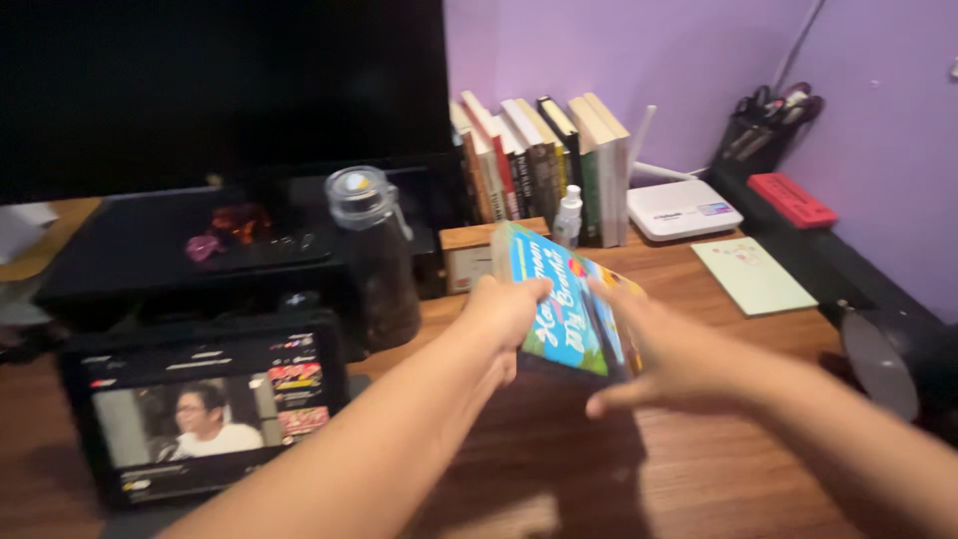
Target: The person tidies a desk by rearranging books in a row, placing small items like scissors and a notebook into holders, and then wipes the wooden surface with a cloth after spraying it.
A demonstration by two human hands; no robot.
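Both my hands, left hand (502, 317) and right hand (667, 361), are clamped on the blue-green paperback book (564, 304), not yet shelved with the book row (544, 165) at 12 o'clock.

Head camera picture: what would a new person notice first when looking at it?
First, the colourful blue-and-green book at the centre, held above the wooden desk between the left hand and the right hand. Next, the lit tablet at the lower left, showing a video of a person. Behind, a row of upright books stands against the purple wall, with a dark bottle to its left.
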